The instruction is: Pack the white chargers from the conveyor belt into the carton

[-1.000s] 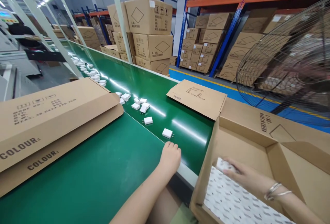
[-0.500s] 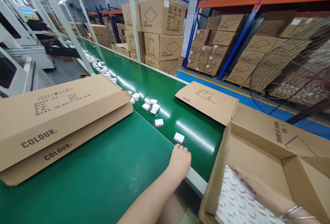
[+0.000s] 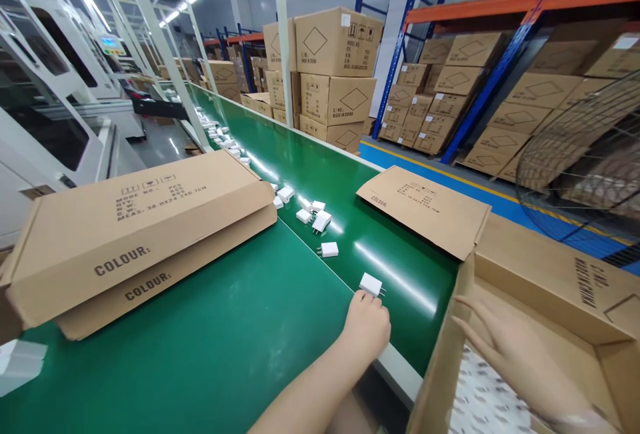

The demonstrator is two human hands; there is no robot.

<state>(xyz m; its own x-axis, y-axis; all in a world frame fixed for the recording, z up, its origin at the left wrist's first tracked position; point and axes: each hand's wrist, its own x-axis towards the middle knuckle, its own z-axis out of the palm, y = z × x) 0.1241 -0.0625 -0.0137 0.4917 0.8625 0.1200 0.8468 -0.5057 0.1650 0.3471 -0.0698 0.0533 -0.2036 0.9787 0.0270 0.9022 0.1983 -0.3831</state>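
Observation:
My left hand (image 3: 369, 325) is curled closed at the near edge of the green conveyor belt. Its knuckles lie against a white plug charger (image 3: 371, 284), whose metal prongs point right; whatever the fingers hold is hidden. Over an open cardboard box (image 3: 530, 301) on the right, my right hand (image 3: 507, 347) has its fingers spread and nothing between them. Below that hand, inside the box, lies a white layer (image 3: 483, 397) with rows of small grey marks. Another white charger (image 3: 329, 249) and a small cluster of chargers (image 3: 320, 219) lie farther up the belt.
Two flat cartons (image 3: 150, 221) marked COLOUR overlap on the green work surface (image 3: 210, 341) at left. A blurred white object (image 3: 20, 364) sits at the left edge. Stacked cartons (image 3: 335, 74), blue-and-orange racks (image 3: 475, 11) and a wire fan guard (image 3: 585, 174) stand beyond.
My right hand has lifted off the white layer and spread its fingers. The view has shifted, moving the scene rightward. My left hand stays closed by the charger, now covering a little of it.

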